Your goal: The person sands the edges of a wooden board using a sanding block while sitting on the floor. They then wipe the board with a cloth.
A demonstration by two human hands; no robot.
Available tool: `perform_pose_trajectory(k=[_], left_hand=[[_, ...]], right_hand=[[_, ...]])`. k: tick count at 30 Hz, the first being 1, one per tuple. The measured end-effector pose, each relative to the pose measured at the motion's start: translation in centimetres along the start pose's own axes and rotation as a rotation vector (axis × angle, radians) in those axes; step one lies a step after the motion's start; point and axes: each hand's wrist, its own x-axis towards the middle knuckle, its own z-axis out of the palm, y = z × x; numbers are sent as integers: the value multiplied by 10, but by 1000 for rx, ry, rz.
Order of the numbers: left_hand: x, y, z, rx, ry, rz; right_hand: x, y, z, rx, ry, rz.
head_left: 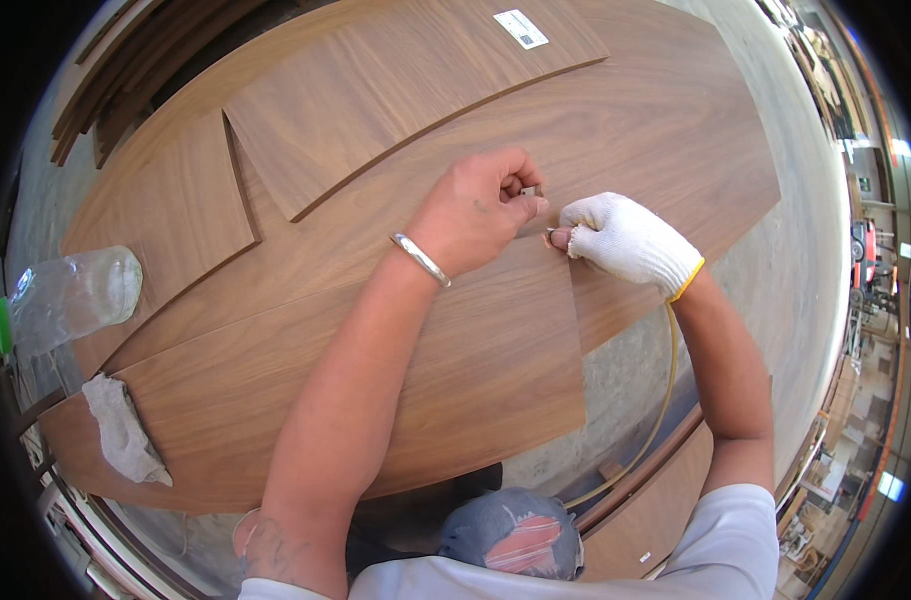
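Observation:
My left hand (pixel 480 205), bare with a silver bangle at the wrist, is closed in a pinch over the wood-grain boards. Whatever sits between its fingertips is too small to name. Close on its right, my right hand (pixel 630 245) wears a white knit glove with a yellow cuff edge; the thumb tip is bare. Its fingers are curled closed, and what they grip is hidden. Both hands are above the far right corner of the nearest brown wood-grain panel (pixel 455 360). That panel lies on a larger board (pixel 665 140) of the same brown.
Two more brown panels (pixel 405 100) (pixel 165 225) lie farther back, one bearing a white label (pixel 521 29). A clear jar with a green lid (pixel 80 295) and a crumpled whitish cloth (pixel 125 430) are at left. A thin yellow hose (pixel 668 370) hangs below my right wrist.

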Motion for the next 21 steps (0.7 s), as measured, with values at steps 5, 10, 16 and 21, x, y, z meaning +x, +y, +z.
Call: perform_pose_trajectory(k=[5,10,16,21], left_hand=[[0,-2,-1,-33,21,16],[1,-4,-2,-49,3,29],[-1,-1,-4,-23,10,39],[0,-2,-5,-19,12,53]], right_hand=[[-3,-1,4,183,-38,106],[-8,2,10,314,-37,162],[-11,-8,9,398,-77,264],[-16,-4,15,461,-90,264]])
